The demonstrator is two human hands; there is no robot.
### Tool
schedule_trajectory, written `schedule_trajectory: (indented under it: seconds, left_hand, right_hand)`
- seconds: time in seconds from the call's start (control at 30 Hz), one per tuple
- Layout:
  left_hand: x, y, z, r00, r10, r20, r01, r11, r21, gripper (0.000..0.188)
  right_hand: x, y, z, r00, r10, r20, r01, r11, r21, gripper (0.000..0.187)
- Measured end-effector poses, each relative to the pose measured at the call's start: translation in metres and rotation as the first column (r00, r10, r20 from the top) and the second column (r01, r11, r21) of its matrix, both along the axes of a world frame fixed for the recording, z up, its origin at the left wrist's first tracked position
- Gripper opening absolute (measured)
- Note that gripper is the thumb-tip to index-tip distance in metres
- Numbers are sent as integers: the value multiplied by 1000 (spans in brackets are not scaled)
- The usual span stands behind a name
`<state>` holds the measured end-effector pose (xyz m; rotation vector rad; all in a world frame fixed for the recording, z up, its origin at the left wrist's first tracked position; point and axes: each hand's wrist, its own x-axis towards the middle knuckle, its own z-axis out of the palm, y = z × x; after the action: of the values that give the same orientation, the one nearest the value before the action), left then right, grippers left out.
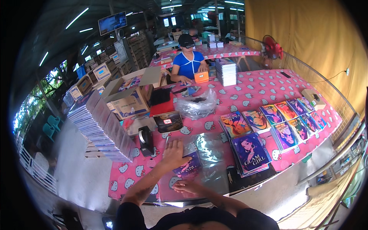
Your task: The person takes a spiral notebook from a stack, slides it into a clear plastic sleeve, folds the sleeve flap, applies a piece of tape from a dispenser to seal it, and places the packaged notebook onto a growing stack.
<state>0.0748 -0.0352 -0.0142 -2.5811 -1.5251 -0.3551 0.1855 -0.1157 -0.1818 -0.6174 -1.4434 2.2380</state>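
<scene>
In front of me lies a purple notebook (190,165) with a picture cover, under or inside clear plastic. My left hand (174,152) rests flat across its upper left part, fingers stretched out and hiding some of the cover. Close to the notebook's lower edge, my right hand (186,188) is closed with its fingers curled together; what they pinch, if anything, is too small to make out. Clear plastic sleeves (213,155) lie spread to the right of the notebook. A black tape dispenser (146,141) stands beyond my left forearm.
At left rises a tall stack of wrapped notebooks (100,128), near an open cardboard box (130,102). Stacks of colourful notebooks (251,151) line the right side of the pink-patterned table (253,90). A crumpled plastic bag (197,104) lies ahead, before a co-worker in blue (188,63).
</scene>
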Motion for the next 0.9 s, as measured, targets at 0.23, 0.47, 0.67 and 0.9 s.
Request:
schedule_trajectory:
  seconds: [0.23, 0.47, 0.67, 0.9]
  left_hand:
    - [9, -21, 0, 986, 166, -3, -163, 964, -212, 90]
    - [8, -24, -43, 1000, 20, 22, -25, 970, 241, 77]
    - [14, -28, -59, 987, -60, 147, 18, 961, 275, 64]
    - [18, -34, -49, 982, -113, 148, 61, 946, 318, 61]
  right_hand:
    - [-8, 1, -13, 986, -131, 102, 130, 991, 17, 35]
    - [-16, -15, -17, 995, -29, 97, 24, 998, 51, 31]
    - [-20, -19, -42, 987, -10, 159, 18, 998, -52, 34]
    - [-20, -26, -36, 989, -43, 140, 41, 999, 19, 35]
